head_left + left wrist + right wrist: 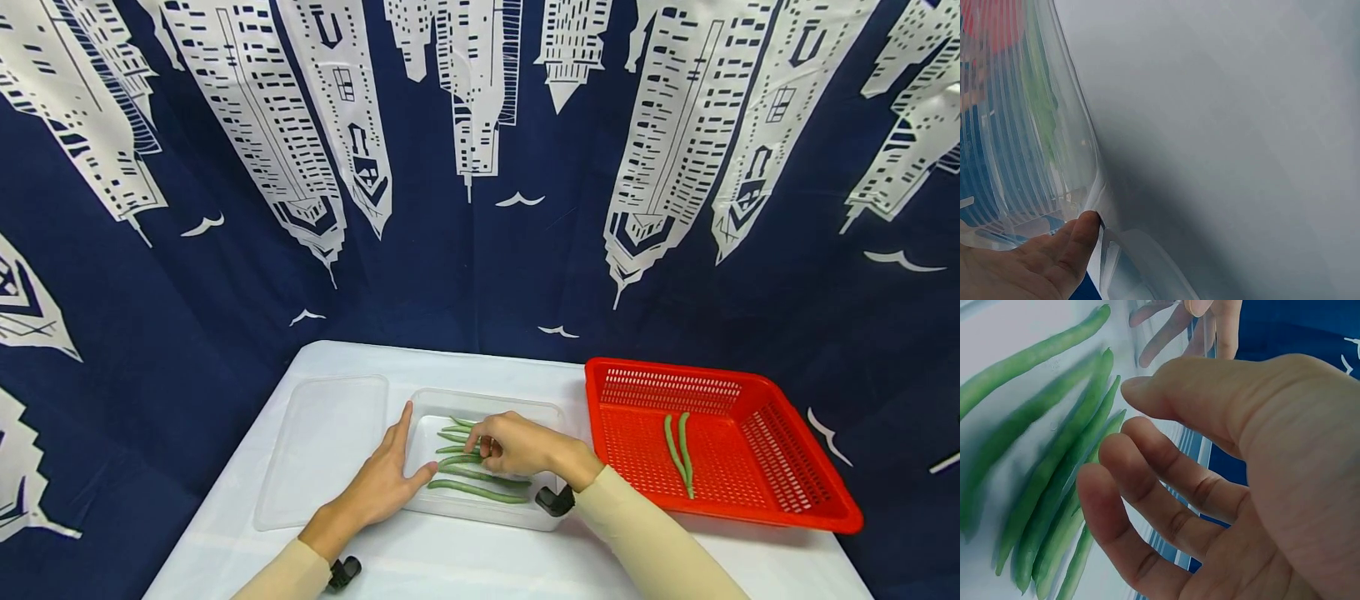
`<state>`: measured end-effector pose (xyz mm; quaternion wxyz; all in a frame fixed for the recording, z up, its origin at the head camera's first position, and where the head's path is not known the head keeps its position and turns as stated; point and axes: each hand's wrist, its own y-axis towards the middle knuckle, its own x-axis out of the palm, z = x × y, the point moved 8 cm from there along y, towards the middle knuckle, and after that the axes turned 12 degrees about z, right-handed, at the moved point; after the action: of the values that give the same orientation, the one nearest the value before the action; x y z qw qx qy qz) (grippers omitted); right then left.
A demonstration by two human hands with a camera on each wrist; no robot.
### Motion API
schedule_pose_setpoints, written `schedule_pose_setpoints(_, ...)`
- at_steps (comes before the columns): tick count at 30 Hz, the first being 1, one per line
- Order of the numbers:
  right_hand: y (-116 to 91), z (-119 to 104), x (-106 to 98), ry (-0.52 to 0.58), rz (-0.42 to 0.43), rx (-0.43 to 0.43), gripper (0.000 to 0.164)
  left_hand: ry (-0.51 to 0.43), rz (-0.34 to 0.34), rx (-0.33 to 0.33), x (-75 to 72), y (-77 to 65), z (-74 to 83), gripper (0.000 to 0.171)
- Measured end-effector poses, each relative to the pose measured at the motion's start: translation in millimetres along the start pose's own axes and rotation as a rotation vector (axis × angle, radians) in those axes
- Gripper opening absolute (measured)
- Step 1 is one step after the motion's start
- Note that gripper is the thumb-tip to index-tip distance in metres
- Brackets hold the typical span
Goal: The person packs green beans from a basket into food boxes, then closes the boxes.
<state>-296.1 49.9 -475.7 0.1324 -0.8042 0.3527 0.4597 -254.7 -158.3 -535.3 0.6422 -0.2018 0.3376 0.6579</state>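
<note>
Several green beans (480, 492) lie side by side in a clear plastic container (491, 518) on the table. My left hand (378, 485) rests at the container's left side, its fingers extended along the wall and its thumb over the near left corner. In the left wrist view a fingertip (1088, 225) touches the container's rim. Over the beans is my right hand (517, 446), with bent fingers pointing left. The right wrist view shows its thumb and fingers (1113, 506) apart, close beside the bean tips, with nothing between them. It hides part of the beans in the head view.
To the right stands a red perforated basket (810, 450) with two green beans (681, 454) in it. A flat translucent lid (322, 450) lies left of the container. Behind the white table (450, 567) hangs a dark blue cloth (480, 267) with white building prints.
</note>
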Motion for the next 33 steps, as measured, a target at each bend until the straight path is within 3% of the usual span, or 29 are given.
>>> schedule_pose_setpoints(18, -3.0, 0.0, -10.2, -0.007, 0.04, 0.009, 0.024, -0.003, 0.013, 0.007, -1.4, 0.1, 1.8, 0.112)
schedule_pose_setpoints(33, -23.5, 9.0, -45.2, -0.049, 0.137, 0.018, 0.025, -0.002, 0.015, 0.009, -1.0, -0.3, 1.6, 0.113)
